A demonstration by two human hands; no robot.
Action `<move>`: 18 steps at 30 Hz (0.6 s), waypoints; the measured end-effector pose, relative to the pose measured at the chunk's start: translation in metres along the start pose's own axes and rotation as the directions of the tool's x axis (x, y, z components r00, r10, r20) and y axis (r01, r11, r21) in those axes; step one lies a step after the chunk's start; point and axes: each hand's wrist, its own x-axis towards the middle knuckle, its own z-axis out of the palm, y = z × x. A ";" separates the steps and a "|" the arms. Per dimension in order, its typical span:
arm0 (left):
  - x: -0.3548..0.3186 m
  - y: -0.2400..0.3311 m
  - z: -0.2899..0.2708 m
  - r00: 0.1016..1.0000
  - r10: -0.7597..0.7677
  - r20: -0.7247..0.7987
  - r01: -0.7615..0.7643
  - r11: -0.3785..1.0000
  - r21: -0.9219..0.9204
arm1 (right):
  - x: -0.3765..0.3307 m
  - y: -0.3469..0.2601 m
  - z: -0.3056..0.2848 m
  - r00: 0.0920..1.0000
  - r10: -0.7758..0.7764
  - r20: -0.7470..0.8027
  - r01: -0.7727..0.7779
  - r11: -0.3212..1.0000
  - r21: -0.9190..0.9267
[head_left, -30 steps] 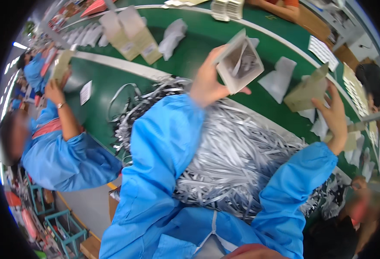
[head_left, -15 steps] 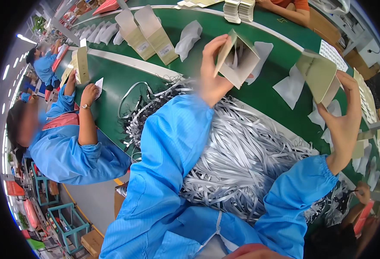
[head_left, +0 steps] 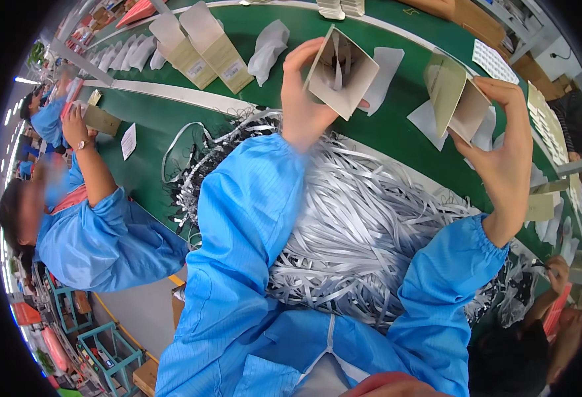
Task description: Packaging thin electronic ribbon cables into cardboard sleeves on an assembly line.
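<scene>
My left hand (head_left: 302, 109) is closed around a cream cardboard box (head_left: 334, 98), its open end turned toward me. Inside that box a grey-white strap and something dark show. On the right, my right hand (head_left: 506, 149) grips a second cardboard box (head_left: 439, 86), pale olive outside, tilted with its open end partly in sight. Its contents cannot be made out. Below both boxes spreads a large heap of silvery flat straps (head_left: 364, 205), with black cord ends (head_left: 195, 185) at its left side. White wrapped pouches (head_left: 385, 73) lie on the green table behind the boxes.
Two upright open boxes (head_left: 221, 59) stand at the far left beside a white pouch (head_left: 268, 49). A co-worker in blue (head_left: 106, 231) handles a box at left, near a white card (head_left: 129, 141). White sheets (head_left: 496, 61) lie at far right. Another person's hand (head_left: 557, 273) is at lower right.
The right box has turned, showing more of its opening. Both boxes appear slightly farther left in view. The co-worker's arm has risen, and the white card now lies on the table.
</scene>
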 end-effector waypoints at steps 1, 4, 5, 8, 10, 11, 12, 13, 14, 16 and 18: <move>0.000 0.001 0.000 1.000 -0.004 -0.001 0.004 1.000 -0.004 | 0.000 0.002 0.000 1.000 0.003 -0.003 -0.003 1.000 0.004; 0.003 0.004 -0.001 0.983 0.173 0.061 -0.179 0.978 0.106 | -0.002 0.006 0.000 1.000 0.016 -0.001 -0.016 1.000 0.010; 0.002 0.006 -0.001 0.984 0.167 0.062 -0.173 0.980 0.102 | -0.002 0.006 0.000 1.000 0.016 0.008 -0.016 1.000 -0.006; 0.002 0.010 -0.002 0.958 0.263 0.118 -0.282 0.938 0.202 | -0.002 0.006 0.000 1.000 0.022 0.021 -0.021 0.999 -0.043; 0.000 0.010 -0.004 0.958 0.255 0.130 -0.277 0.939 0.206 | -0.003 0.004 0.001 1.000 0.006 0.012 -0.006 1.000 -0.031; -0.001 0.010 -0.004 0.959 0.248 0.138 -0.274 0.938 0.214 | -0.004 0.003 0.001 1.000 -0.002 0.006 0.002 1.000 -0.024; -0.002 0.011 -0.004 0.959 0.243 0.146 -0.271 0.936 0.224 | -0.005 0.003 0.000 1.000 0.001 0.003 -0.001 1.000 -0.026; -0.003 0.012 -0.003 0.958 0.246 0.148 -0.275 0.936 0.222 | -0.006 0.003 -0.001 1.000 -0.014 -0.003 0.014 1.000 -0.026; -0.004 0.017 -0.001 0.965 0.228 0.130 -0.253 0.942 0.220 | -0.006 0.003 -0.001 1.000 -0.029 -0.008 0.029 0.999 -0.027; -0.007 0.023 0.001 0.977 0.193 0.093 -0.209 0.954 0.216 | -0.007 0.002 -0.003 0.999 -0.046 -0.017 0.045 0.999 -0.030; -0.007 0.023 0.001 0.971 0.215 0.107 -0.236 0.938 0.255 | -0.009 0.000 -0.005 0.998 -0.050 -0.026 0.050 0.998 -0.023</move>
